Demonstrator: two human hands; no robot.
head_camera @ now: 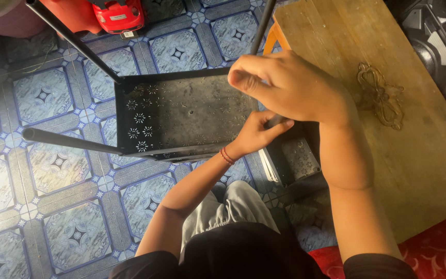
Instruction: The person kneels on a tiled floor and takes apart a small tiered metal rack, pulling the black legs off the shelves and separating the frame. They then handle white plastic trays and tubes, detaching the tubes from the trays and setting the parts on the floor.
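I have my right hand (285, 85) curled shut over the near-right corner of a black metal shelf (181, 113), fingers pressed together around what looks like a thin pole end there; the part inside the grip is hidden. Just below it, my left hand (256, 133) pinches a small pale piece (274, 122) against the same corner, thumb on top; I cannot tell what the piece is. The shelf lies on the tiled floor (52, 206) directly left of both hands, its perforated panel facing up. I count three black poles (73, 39) clear of my hands: two running away to the left and one (263, 26) rising straight above my right hand. Right of that hand sits a wooden desk (414, 155) carrying one ornate metal ornament (380, 95). Below my left hand a second black panel (295, 160) lies flat. One red toy car (120, 15) stands far up and left.
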